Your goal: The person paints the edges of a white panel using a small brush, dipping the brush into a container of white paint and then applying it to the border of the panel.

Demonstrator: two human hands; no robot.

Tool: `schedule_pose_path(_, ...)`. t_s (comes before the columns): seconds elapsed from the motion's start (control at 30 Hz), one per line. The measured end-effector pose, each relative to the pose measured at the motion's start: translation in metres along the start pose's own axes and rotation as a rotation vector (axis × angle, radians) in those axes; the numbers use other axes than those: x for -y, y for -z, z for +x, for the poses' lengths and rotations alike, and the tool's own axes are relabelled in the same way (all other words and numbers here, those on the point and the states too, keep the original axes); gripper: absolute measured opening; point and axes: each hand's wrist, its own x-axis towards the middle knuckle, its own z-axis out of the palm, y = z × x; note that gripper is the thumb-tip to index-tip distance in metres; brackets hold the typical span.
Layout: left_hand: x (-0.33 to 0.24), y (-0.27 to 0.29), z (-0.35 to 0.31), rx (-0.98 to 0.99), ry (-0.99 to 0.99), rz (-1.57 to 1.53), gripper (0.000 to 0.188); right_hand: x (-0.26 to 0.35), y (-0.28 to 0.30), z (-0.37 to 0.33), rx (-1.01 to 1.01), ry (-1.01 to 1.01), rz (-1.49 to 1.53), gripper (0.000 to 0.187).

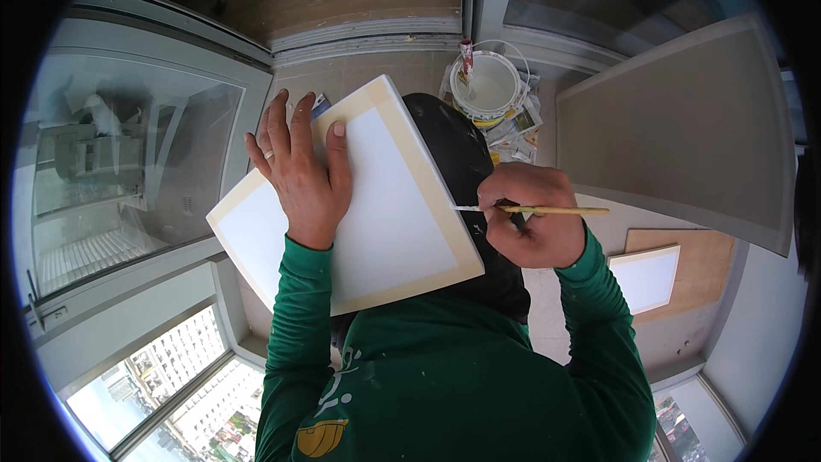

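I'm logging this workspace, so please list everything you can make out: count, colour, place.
Taped panel: one, white with cream border, centre
Paintbrush: one, yellowish handle, right of centre
Paint bucket: one, white, upper right of centre
Red-handled tool: one, probably a brush, in the bucket
Paper sheets: several, multicoloured, around the bucket's base
Brown board: one, right
Second panel: one, white, tan-bordered, on the board
Large panel: one, grey-beige, far right
Windows: several panes, clear, lower corners
Trousers: one pair, black, beneath taped panel
Shirt: one, green, bottom
Left hand: one, bare, ringed, on taped panel
Right hand: one, bare, gripping paintbrush
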Motion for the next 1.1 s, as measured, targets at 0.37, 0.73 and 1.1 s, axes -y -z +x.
schedule_pose_path(0.37,-0.002,0.001,0.001,0.007,0.008,-0.014,0.045,-0.004,-0.003,0.012,-0.026,0.008,-0.045,0.017)
schedule_pose_path(0.73,-0.001,0.0,0.001,0.025,0.008,-0.04,0.047,-0.006,-0.007,0.014,-0.111,0.072,-0.078,0.021)
schedule_pose_path(1.1,-0.001,0.0,0.0,0.019,0.01,-0.034,0.046,0.001,-0.005,0.001,-0.039,0.069,-0.055,0.019)
